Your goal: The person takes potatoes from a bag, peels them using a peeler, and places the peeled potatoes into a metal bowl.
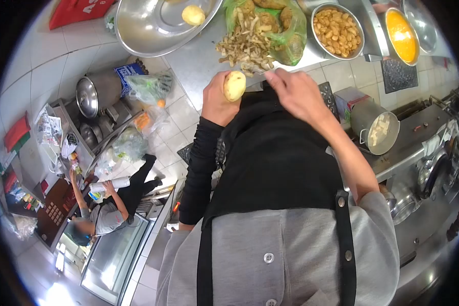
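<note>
My left hand (219, 98) is wrapped round a peeled potato (235, 85) at the table's near edge. Close by on the right, my right hand (299, 95) is closed on what looks like a peeler (258, 72); its handle is hidden by the fingers. Just beyond both hands lies a heap of potato peelings (245, 45). It spills from a green plastic bag (292, 49) that also holds several unpeeled potatoes (269, 21). Another peeled potato (193, 16) sits in a large steel bowl (137, 38) at the upper left.
Right of the bag stands a bowl of browned chunks (336, 31), then a container of orange liquid (403, 38). A large pot (381, 133) is at the right by the stove counter. Plastic bags (130, 145) lie at left. Another person (109, 214) holds a white roll further off.
</note>
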Demonstrator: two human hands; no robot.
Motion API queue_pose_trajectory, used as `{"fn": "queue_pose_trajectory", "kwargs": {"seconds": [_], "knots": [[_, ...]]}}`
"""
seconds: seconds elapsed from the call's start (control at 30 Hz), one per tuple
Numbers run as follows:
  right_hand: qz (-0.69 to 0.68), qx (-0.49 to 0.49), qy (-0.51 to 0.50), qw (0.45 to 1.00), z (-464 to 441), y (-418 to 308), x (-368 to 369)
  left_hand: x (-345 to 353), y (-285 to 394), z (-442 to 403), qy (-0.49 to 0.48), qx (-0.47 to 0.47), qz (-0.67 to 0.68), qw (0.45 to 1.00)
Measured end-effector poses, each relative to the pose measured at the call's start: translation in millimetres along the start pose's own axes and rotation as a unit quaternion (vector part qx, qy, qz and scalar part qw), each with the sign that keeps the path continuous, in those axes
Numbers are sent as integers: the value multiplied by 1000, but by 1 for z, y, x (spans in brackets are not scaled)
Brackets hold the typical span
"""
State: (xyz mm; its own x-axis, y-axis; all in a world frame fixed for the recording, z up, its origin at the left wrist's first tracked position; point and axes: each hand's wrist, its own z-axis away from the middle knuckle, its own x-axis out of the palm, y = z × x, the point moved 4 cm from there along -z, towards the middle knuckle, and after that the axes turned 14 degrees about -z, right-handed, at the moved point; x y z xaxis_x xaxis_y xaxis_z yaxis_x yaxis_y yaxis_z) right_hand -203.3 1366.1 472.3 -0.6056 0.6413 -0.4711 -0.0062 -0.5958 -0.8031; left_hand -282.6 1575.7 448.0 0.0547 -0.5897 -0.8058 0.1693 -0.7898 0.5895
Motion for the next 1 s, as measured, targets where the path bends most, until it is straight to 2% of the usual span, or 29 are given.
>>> {"fn": "queue_pose_trajectory", "kwargs": {"seconds": [0.03,0.07,0.13,0.2,0.33,0.4,0.47,0.53,0.6,0.73,0.87,0.93,1.0], "knots": [[-24,-69,7,997,6,-12,2,2,0,-1,3,13,-18,1000],[-11,-97,-4,995,12,-20,6,3,1,-3,5,25,-19,999],[25,-83,-1,996,5,0,20,0,2,-1,1,45,-26,999],[131,-37,13,991,-14,47,16,0,-5,1,-1,33,-18,999],[66,3,73,995,3,31,-9,-22,-2,11,14,2,-29,999],[43,12,59,997,2,27,-12,-37,3,-9,50,-14,-25,998],[1,15,44,999,3,30,-3,-59,1,-42,162,20,-74,984],[-6,21,41,999,5,29,0,-76,-19,-78,184,30,-174,967],[-14,26,44,999,9,33,-1,-93,-21,-108,128,-58,-149,979],[-37,57,80,994,21,43,-15,-102,-10,-119,126,-57,-215,967],[-73,78,145,984,30,56,-34,-45,18,-115,73,66,-26,995],[-92,82,170,978,32,62,-42,-8,37,-124,59,118,16,991],[-106,80,185,974,31,70,-47,21,53,-142,65,165,-6,984]]}}
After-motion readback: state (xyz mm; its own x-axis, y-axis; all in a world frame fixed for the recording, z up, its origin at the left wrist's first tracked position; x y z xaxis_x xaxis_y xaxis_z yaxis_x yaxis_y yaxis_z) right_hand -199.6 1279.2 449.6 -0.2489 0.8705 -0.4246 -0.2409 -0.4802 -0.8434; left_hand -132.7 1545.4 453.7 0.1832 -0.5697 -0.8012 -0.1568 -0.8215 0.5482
